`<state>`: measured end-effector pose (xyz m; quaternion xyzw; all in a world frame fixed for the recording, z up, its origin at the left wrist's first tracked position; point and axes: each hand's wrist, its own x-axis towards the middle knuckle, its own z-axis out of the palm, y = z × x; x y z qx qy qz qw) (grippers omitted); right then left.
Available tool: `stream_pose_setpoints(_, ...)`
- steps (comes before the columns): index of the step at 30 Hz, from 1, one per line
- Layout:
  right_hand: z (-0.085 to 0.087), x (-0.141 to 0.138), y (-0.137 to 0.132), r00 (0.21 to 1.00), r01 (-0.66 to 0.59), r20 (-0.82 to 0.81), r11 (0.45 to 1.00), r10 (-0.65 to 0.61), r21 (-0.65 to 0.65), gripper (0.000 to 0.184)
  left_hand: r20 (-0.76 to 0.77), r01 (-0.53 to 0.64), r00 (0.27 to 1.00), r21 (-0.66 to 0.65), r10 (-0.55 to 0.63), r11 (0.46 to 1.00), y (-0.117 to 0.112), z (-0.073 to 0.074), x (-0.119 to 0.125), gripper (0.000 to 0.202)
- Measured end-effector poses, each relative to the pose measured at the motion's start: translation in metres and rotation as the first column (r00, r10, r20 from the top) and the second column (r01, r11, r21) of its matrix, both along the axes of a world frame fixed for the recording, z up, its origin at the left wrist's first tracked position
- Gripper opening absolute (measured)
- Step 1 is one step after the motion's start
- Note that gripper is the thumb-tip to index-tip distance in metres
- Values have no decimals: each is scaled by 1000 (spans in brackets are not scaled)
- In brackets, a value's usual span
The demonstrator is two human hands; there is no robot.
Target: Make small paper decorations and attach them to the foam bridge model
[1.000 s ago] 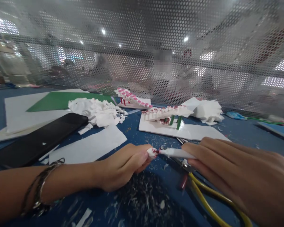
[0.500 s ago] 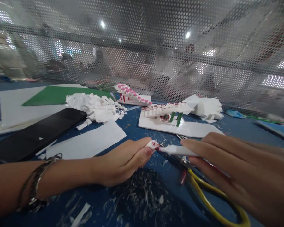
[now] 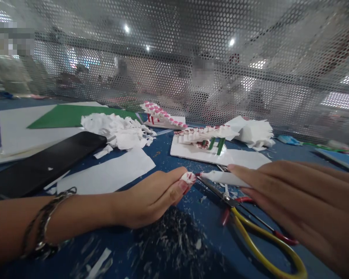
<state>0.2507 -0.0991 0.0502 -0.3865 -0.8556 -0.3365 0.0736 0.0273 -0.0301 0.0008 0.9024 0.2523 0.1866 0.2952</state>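
Observation:
Between the thumb and fingers of my left hand [image 3: 154,197] is a small white paper wad [image 3: 189,178] streaked with red. My right hand [image 3: 299,209] grips a slim white marker [image 3: 225,178] and points its dark red tip at the wad, at or very near its surface. Below the marker lie scissors [image 3: 227,197] with yellow handles, partly beneath my right hand. A thin metal tool with a red handle [image 3: 285,237] is beside them, partly hidden.
Behind my hands, small white models stand, one with dark red dots [image 3: 203,131] and one with pink dots [image 3: 159,112]. Crumpled white paper [image 3: 116,130], a black phone-like slab [image 3: 49,162], green sheet [image 3: 61,116] and paper scraps lie left. A perforated metal screen [image 3: 174,46] rises behind.
The marker and my right hand have shifted slightly to the right, uncovering more of the scissors and the red-handled tool. My left hand still pinches the wad, which looks slightly turned.

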Motion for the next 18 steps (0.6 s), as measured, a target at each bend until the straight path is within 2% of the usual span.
stream_pose_setpoints(4,1,-3,-5,998,9,60,1000,-8,-13,41,-28,20,999,42,-18,999,-1,1,1,28)
stream_pose_setpoints(10,3,-5,-9,1000,17,-14,995,-19,-102,42,3,60,998,39,-60,997,-2,3,2,27)
stream_pose_setpoints(18,6,-9,-9,999,44,8,996,-43,-82,40,54,41,998,1,-41,999,-2,3,2,28)
